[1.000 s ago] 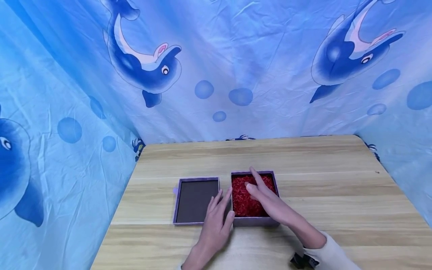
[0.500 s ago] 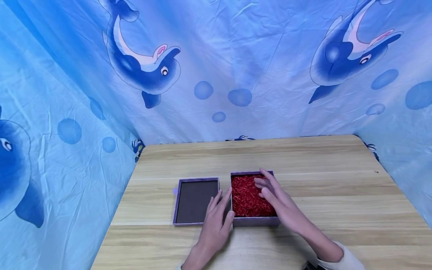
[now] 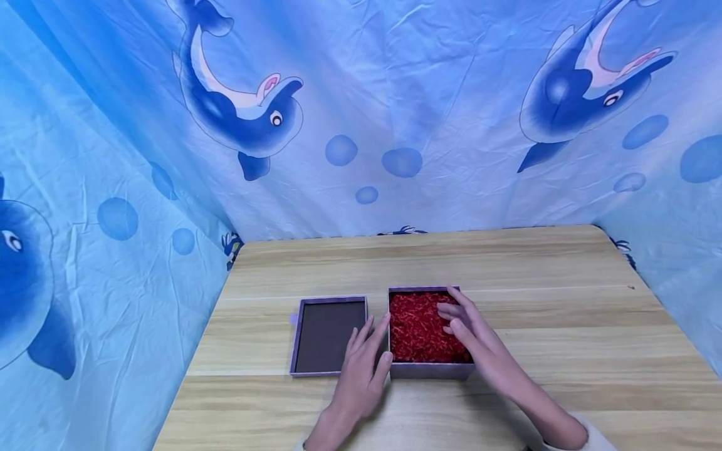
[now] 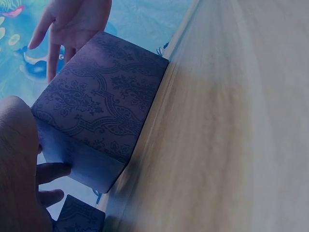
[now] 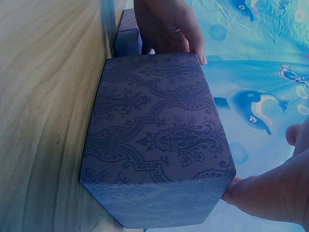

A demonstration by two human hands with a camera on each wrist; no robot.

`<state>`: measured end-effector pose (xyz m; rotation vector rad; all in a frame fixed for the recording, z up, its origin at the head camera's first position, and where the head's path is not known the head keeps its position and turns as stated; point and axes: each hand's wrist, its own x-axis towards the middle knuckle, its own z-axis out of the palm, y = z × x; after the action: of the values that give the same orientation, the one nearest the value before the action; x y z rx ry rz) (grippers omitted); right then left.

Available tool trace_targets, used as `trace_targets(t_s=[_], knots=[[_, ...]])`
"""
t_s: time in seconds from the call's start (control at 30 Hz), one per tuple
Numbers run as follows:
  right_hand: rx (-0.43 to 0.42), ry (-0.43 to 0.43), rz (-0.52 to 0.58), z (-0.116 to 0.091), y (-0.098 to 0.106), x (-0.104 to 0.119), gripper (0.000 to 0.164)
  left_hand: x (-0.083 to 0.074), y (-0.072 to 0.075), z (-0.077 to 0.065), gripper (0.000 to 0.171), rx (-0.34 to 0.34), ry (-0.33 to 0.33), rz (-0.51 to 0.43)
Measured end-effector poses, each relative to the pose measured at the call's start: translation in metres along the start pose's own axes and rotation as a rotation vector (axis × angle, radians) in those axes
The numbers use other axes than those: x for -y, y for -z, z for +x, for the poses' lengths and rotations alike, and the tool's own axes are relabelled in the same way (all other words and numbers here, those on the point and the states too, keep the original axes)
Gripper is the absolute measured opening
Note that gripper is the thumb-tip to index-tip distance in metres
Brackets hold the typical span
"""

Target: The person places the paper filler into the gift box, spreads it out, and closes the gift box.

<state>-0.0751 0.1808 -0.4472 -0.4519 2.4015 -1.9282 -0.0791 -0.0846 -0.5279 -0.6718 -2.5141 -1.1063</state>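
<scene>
A purple patterned box (image 3: 430, 372) stands on the table in the head view, filled with red shredded paper (image 3: 416, 327). Along its left side lies my left hand (image 3: 361, 379), fingers extended, fingertips at the box's left wall. My right hand (image 3: 479, 347) hovers at the right side, its loosely bent fingers over the shredded paper and the right rim. In the left wrist view that right hand (image 4: 79, 24) hangs behind the box (image 4: 101, 92) with fingers spread. The box's embossed floral front (image 5: 154, 116) fills much of the right wrist view.
A shallow box lid (image 3: 329, 335) with a purple rim and dark inside lies left of the box, partly behind my left hand. A purple tab (image 3: 293, 319) sticks out at its left. The wooden table (image 3: 564, 313) meets a blue dolphin-print curtain (image 3: 366, 113) at the back.
My right hand has drawn back to the right, from the middle of the red shredded paper to the box's right edge. The left hand keeps its place.
</scene>
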Motion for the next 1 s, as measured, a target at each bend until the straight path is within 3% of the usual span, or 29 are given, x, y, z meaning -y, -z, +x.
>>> trace_targets(t_s=[0.3, 0.67, 1.0], knots=[[-0.044, 0.031, -0.059, -0.007, -0.004, 0.006, 0.062, 0.001, 0.005, 0.001, 0.063, 0.015, 0.013, -0.046], [-0.176, 0.189, -0.106, -0.010, -0.028, 0.023, 0.071, 0.010, 0.034, 0.010, 0.067, -0.124, 0.029, -0.158], [-0.142, 0.350, -0.026, -0.007, -0.072, 0.028, 0.086, 0.028, 0.056, 0.013, 0.059, -0.221, 0.103, -0.138]])
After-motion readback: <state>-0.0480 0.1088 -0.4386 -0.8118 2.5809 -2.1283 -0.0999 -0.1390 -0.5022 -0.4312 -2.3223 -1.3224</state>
